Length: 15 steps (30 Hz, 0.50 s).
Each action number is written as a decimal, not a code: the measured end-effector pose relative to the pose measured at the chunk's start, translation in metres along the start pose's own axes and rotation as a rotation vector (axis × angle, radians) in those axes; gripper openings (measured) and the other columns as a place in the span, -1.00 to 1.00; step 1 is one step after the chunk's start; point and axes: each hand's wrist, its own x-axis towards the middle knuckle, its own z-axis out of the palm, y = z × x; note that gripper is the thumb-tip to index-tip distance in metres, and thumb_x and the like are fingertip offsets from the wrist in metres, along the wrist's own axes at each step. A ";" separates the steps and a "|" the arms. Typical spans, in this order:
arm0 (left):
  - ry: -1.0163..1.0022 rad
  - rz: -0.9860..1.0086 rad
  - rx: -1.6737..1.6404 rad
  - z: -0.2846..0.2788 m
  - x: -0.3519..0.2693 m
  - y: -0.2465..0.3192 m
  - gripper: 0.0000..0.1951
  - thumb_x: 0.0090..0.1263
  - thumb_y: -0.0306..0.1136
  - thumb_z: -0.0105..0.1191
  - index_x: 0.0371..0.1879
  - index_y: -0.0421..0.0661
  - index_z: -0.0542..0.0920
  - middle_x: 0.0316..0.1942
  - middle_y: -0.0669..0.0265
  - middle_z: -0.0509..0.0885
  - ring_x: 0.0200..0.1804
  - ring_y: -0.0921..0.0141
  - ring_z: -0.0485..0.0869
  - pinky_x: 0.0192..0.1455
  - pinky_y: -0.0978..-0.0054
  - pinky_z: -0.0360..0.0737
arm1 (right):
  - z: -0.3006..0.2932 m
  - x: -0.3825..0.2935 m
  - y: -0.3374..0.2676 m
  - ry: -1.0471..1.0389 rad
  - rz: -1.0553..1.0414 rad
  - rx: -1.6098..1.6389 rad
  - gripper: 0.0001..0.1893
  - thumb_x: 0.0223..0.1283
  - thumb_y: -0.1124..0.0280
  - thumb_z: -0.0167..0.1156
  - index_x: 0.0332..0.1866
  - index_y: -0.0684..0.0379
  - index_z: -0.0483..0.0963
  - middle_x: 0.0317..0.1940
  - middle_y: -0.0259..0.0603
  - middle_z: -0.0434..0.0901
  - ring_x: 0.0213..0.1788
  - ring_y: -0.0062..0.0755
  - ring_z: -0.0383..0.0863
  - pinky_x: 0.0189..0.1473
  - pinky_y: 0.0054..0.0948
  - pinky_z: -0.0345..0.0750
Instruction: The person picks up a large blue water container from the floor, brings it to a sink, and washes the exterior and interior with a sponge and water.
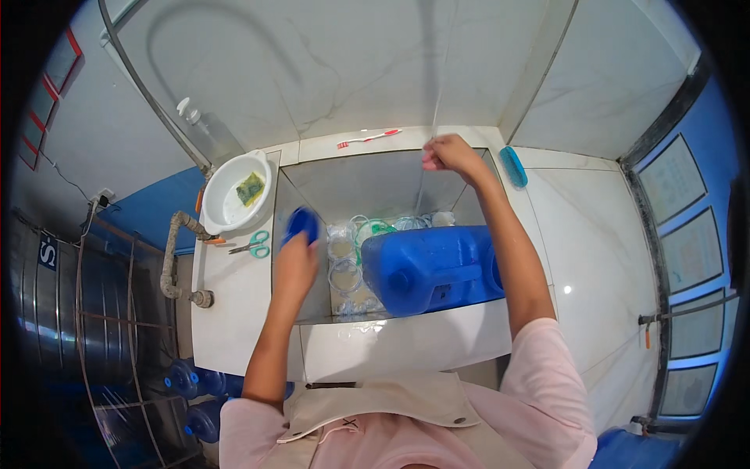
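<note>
My left hand (pixel 297 264), blurred, grips a blue oval plastic piece (pixel 302 225) over the left side of the tiled sink (pixel 345 173); its exact kind is unclear. Toward the sink's back right corner is my right hand (pixel 450 153), fingers curled, beside a thin clear line that looks like running water. Whether it holds anything is hidden. A blue plastic jerrycan (pixel 433 243) lies across the right and front of the sink, its capped spout (pixel 401 281) toward me. My right forearm passes over its right end. Clear plastic containers (pixel 344 275) and a green-edged piece (pixel 372 227) lie in the sink bottom.
Left of the sink are a white basin (pixel 225 202) with a sponge (pixel 251 189), green-handled scissors (pixel 255 246), a pump bottle (pixel 205 129) and a pipe (pixel 171 252). A toothbrush (pixel 369 138) lies on the back ledge, a teal brush (pixel 514 167) at the right.
</note>
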 end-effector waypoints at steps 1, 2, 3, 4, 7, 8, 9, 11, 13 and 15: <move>-0.003 0.033 -0.123 0.012 0.026 0.020 -0.82 0.29 -0.36 0.03 -0.31 -0.24 0.50 -0.32 -0.09 0.59 -0.20 -0.04 0.58 -0.21 0.11 0.47 | 0.002 0.012 -0.005 0.018 0.020 0.022 -0.73 0.23 0.47 -0.07 -0.18 0.48 0.47 -0.34 -0.07 0.57 -0.36 -0.37 0.66 -0.19 -0.48 0.65; -0.016 0.077 -0.273 0.028 0.052 0.027 -0.78 0.31 -0.33 0.04 -0.24 -0.25 0.51 -0.39 0.03 0.61 -0.28 0.06 0.61 -0.24 0.19 0.49 | 0.011 0.019 -0.011 -0.021 0.033 0.052 -0.75 0.22 0.48 -0.06 -0.20 0.48 0.47 -0.35 -0.06 0.57 -0.36 -0.36 0.66 -0.20 -0.48 0.66; -0.099 0.017 -0.536 0.044 0.077 0.033 -0.80 0.32 -0.33 0.04 -0.24 -0.24 0.53 -0.43 0.13 0.61 -0.32 0.16 0.61 -0.25 0.24 0.50 | 0.021 0.024 -0.021 -0.062 0.044 0.082 -0.77 0.21 0.49 -0.04 -0.23 0.48 0.47 -0.35 -0.05 0.57 -0.36 -0.35 0.66 -0.21 -0.48 0.66; -0.187 -0.039 -0.805 0.059 0.100 0.041 -0.81 0.33 -0.34 0.04 -0.24 -0.23 0.54 -0.47 0.24 0.60 -0.35 0.27 0.62 -0.26 0.29 0.51 | 0.026 0.027 -0.026 -0.092 0.059 0.109 -0.78 0.20 0.50 -0.03 -0.25 0.48 0.47 -0.36 -0.04 0.58 -0.36 -0.34 0.67 -0.22 -0.48 0.67; -0.546 -0.344 -1.377 0.094 0.154 0.066 -0.86 0.33 -0.37 0.00 -0.27 -0.16 0.55 -0.40 0.38 0.62 -0.41 0.45 0.60 -0.36 0.48 0.52 | 0.019 0.035 -0.023 -0.168 0.101 0.161 -0.80 0.18 0.52 -0.01 -0.28 0.47 0.48 -0.38 -0.02 0.58 -0.37 -0.31 0.67 -0.26 -0.49 0.68; -0.608 -0.375 -1.386 0.102 0.165 0.065 -0.86 0.33 -0.38 -0.01 -0.25 -0.16 0.55 -0.39 0.37 0.62 -0.42 0.45 0.60 -0.36 0.50 0.55 | 0.020 0.036 -0.026 -0.157 0.102 0.120 -0.81 0.18 0.52 -0.01 -0.29 0.47 0.48 -0.39 -0.02 0.58 -0.38 -0.31 0.67 -0.27 -0.49 0.68; -0.682 -0.405 -1.396 0.110 0.174 0.073 -0.86 0.33 -0.39 -0.02 -0.23 -0.16 0.54 -0.38 0.36 0.62 -0.43 0.45 0.60 -0.37 0.51 0.57 | 0.017 0.036 -0.024 -0.137 0.111 0.079 -0.81 0.18 0.52 -0.01 -0.30 0.46 0.48 -0.40 -0.02 0.58 -0.39 -0.30 0.67 -0.28 -0.49 0.68; -0.710 -0.438 -1.417 0.121 0.186 0.082 -0.85 0.33 -0.40 -0.03 -0.22 -0.17 0.54 -0.38 0.35 0.63 -0.43 0.46 0.61 -0.38 0.50 0.61 | 0.014 0.037 -0.024 -0.128 0.114 0.026 -0.82 0.17 0.53 -0.01 -0.31 0.46 0.48 -0.41 -0.02 0.58 -0.40 -0.30 0.67 -0.30 -0.48 0.68; -0.756 -0.459 -1.414 0.127 0.188 0.096 -0.85 0.32 -0.39 -0.02 -0.21 -0.17 0.54 -0.38 0.34 0.63 -0.42 0.47 0.62 -0.38 0.48 0.64 | 0.007 0.036 -0.019 -0.138 0.118 0.017 -0.82 0.18 0.53 -0.01 -0.31 0.46 0.48 -0.42 -0.02 0.58 -0.41 -0.30 0.67 -0.30 -0.47 0.68; -0.791 -0.456 -1.394 0.128 0.191 0.103 -0.85 0.32 -0.38 0.00 -0.21 -0.16 0.55 -0.37 0.32 0.64 -0.40 0.47 0.64 -0.35 0.46 0.66 | 0.005 0.036 -0.018 -0.155 0.137 0.003 -0.81 0.18 0.52 -0.03 -0.31 0.45 0.48 -0.42 -0.04 0.58 -0.40 -0.31 0.67 -0.30 -0.47 0.68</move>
